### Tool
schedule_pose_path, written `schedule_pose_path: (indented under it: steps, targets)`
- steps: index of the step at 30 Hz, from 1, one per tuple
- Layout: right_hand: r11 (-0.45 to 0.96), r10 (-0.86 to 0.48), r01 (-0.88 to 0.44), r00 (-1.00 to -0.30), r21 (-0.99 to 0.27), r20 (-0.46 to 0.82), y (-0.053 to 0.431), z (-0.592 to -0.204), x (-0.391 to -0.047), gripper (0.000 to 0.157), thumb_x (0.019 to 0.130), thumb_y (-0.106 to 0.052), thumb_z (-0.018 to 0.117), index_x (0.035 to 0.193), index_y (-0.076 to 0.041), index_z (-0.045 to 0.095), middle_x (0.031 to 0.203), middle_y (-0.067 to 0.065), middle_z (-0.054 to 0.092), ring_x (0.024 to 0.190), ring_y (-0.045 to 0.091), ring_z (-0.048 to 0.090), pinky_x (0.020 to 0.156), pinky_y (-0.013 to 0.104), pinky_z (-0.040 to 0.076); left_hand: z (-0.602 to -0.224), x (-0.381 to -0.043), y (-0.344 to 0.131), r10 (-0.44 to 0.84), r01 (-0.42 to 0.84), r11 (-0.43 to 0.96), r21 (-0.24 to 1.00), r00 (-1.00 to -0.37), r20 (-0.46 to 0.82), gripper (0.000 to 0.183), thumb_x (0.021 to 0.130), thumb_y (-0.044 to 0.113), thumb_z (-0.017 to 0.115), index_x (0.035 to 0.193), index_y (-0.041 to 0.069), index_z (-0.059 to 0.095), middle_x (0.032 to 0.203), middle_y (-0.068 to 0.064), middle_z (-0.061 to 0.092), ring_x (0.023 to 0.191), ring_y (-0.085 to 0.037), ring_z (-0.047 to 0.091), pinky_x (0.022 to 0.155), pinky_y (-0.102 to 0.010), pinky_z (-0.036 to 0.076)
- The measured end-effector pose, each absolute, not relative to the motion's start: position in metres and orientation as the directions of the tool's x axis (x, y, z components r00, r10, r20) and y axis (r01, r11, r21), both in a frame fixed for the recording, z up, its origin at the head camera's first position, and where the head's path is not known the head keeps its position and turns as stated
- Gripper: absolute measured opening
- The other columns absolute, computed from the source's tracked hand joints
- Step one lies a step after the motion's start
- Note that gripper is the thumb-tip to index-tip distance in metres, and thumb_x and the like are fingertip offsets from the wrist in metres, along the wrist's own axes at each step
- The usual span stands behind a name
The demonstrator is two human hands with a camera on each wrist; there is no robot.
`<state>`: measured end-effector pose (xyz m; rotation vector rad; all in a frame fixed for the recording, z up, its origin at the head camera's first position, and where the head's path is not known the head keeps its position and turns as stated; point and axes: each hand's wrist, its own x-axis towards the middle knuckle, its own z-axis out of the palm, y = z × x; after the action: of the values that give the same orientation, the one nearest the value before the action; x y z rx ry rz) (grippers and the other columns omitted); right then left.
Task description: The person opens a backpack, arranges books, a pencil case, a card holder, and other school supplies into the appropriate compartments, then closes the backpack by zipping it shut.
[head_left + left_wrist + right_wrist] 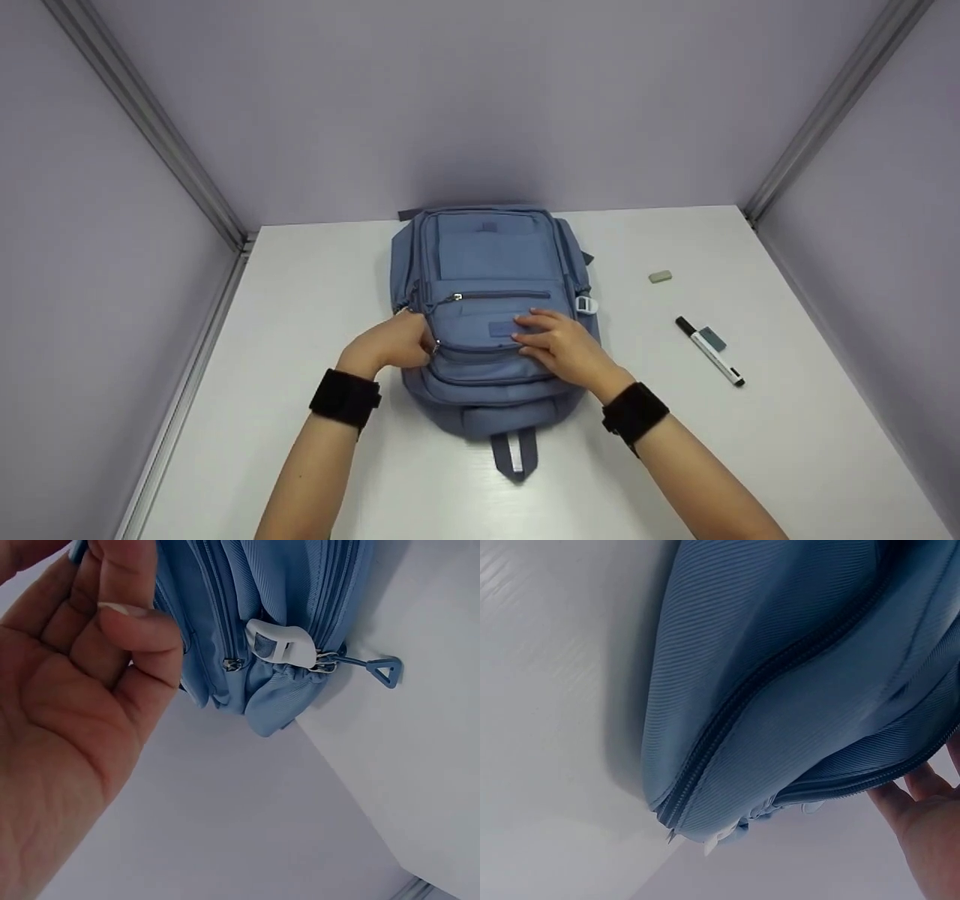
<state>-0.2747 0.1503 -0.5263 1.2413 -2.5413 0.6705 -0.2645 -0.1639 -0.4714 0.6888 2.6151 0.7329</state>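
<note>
A blue backpack (495, 251) lies front side up on the white table, its top toward the back wall. My left hand (394, 341) is at the bag's left side, by the end of the lower front pocket's zipper (480, 349). Its fingers are curled and pinch the zipper pull, mostly hidden by them; a bit of blue shows at the fingertips in the left wrist view. My right hand (570, 349) rests on the front pocket near its label patch (502, 329), fingers spread and lightly bent. In the right wrist view those fingers (922, 791) touch the pocket's zippered edge.
Right of the bag lie a small eraser (660, 277), a white marker with black ends (712, 352) and a dark teal block (712, 339). A white buckle (586, 305) sits on the bag's side. Pale walls enclose the table (300, 300) at back and sides.
</note>
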Motion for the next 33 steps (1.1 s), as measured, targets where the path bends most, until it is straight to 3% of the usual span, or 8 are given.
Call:
schedule_pose_path:
  steps: [10,17,22,28,33]
  targets:
    - [0.523,-0.681,-0.801,-0.598,-0.291,0.422,0.15,-0.529,-0.275,0.026,0.091,-0.023,0.072,0.115,-0.012,0.075,0.128,0.01,0.063,0.124,0.036,0.053,0.103,0.048,0.041,-0.464,-0.251,-0.137,0.574,0.437,0.759,0.483,-0.8,-0.178,0.038,0.071,0.008,0.067,0.049,0.019,0.038,0.049,0.012,0.024,0.045,-0.007,0.02,0.042,-0.026,0.019]
    - [0.52,-0.68,-0.804,-0.594,-0.288,0.43,0.151,-0.53,-0.275,0.026,0.092,-0.023,0.071,0.115,-0.013,0.075,0.128,0.009,0.063,0.124,0.036,0.053,0.103,0.047,0.04,-0.47,-0.243,-0.114,0.646,0.546,0.713,0.44,-0.755,-0.109,0.043,0.076,0.006,0.064,0.05,0.02,0.033,0.05,0.012,0.019,0.044,-0.005,0.015,0.042,-0.025,0.016]
    - [0.519,-0.68,-0.809,-0.586,-0.276,0.441,0.152,-0.53,-0.276,0.025,0.091,-0.022,0.072,0.115,-0.013,0.075,0.128,0.009,0.063,0.123,0.036,0.054,0.102,0.047,0.042,-0.47,-0.238,-0.093,0.691,0.61,0.678,0.411,-0.72,-0.072,0.04,0.086,0.01,0.062,0.053,0.019,0.041,0.05,0.011,0.027,0.043,-0.006,0.026,0.044,-0.025,0.026]
    - [0.506,-0.679,-0.818,-0.574,-0.275,0.459,0.152,-0.531,-0.276,0.026,0.09,-0.019,0.073,0.115,-0.012,0.075,0.128,0.01,0.063,0.123,0.037,0.054,0.102,0.047,0.042,-0.475,-0.233,-0.068,0.714,0.687,0.675,0.268,-0.7,-0.005,0.034,0.095,0.018,0.06,0.062,0.016,0.054,0.055,0.006,0.045,0.049,-0.012,0.048,0.053,-0.033,0.045]
    - [0.509,-0.671,-0.813,-0.581,-0.283,0.461,0.152,-0.533,-0.274,0.026,0.09,-0.017,0.074,0.116,-0.011,0.075,0.129,0.011,0.063,0.123,0.037,0.053,0.102,0.047,0.042,-0.48,-0.232,-0.06,0.708,0.699,0.68,0.223,-0.704,0.049,0.031,0.1,0.024,0.057,0.07,0.013,0.061,0.061,0.001,0.056,0.057,-0.018,0.059,0.058,-0.038,0.051]
